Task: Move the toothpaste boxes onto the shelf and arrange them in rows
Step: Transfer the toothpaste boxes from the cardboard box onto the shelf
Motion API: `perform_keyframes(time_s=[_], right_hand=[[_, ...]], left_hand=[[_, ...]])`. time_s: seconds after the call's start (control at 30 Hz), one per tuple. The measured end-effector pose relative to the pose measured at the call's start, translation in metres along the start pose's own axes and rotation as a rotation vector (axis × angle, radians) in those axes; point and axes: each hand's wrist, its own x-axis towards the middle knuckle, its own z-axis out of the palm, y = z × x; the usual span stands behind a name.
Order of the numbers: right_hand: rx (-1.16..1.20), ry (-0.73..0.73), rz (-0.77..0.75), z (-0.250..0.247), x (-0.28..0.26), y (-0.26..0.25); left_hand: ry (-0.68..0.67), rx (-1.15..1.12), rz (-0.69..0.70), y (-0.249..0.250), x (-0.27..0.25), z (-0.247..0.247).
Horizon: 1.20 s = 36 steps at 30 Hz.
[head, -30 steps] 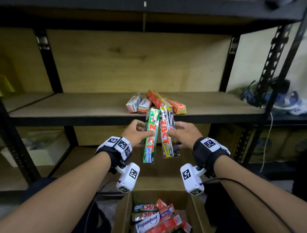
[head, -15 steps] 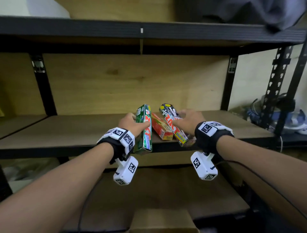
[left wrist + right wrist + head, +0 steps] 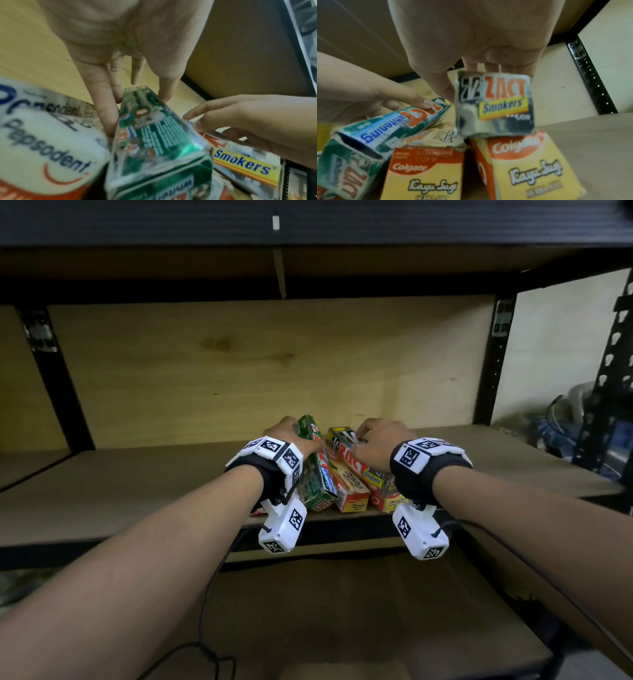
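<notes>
The left hand [image 3: 291, 436] gripped a green Zact Whitening box [image 3: 317, 467] along its long sides, fingers on one side and thumb on the other, probably so the box could be steered down lengthwise, pointing from the shelf's front edge toward the back panel. The right hand [image 3: 376, 443] pinched a silver-and-black Zact Smokers box [image 3: 352, 453] near its far end, thumb on one side and fingers behind, holding it tilted above the others; that grip likely left the near end free to settle first. Both boxes sat over a small cluster at the front edge of the wooden shelf [image 3: 137, 484], about midway along it.

Under the Smokers box lay two yellow-and-orange Colgate boxes [image 3: 426, 174], each printed "Kayu Sugi", side by side with their ends at the front edge. Just left of the green box, in the left wrist view, a white Pepsodent box [image 3: 46, 146] with a red smile mark lay on the shelf. The green box's near flap looked crushed and partly open. The boxes were not yet squared into rows.
</notes>
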Motion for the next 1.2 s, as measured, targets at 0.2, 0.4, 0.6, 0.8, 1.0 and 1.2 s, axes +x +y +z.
perform_keyframes(time_s=[0.2,0.4,0.6,0.8,1.0,1.2], right_hand=[[-0.028,-0.003,-0.011,0.017,0.018,-0.001],[-0.041,0.036,-0.020,0.029,0.024,0.003],[0.028,0.029,-0.010,0.022,0.015,0.003],[0.062,0.059,-0.013,0.007,-0.006,0.006],[0.037,0.032,-0.051,-0.013,-0.041,0.001],[0.037,-0.024,-0.085,-0.019,-0.087,-0.001]], left_hand=[[-0.050,0.070,0.005,0.005,0.024,0.017],[-0.065,0.136,-0.062,-0.001,0.033,0.023],[-0.060,0.192,-0.126,0.006,0.027,0.025],[-0.109,0.116,-0.014,0.013,-0.007,0.004],[-0.155,0.054,0.042,0.018,-0.054,-0.003],[-0.198,-0.180,0.012,0.017,-0.106,0.002]])
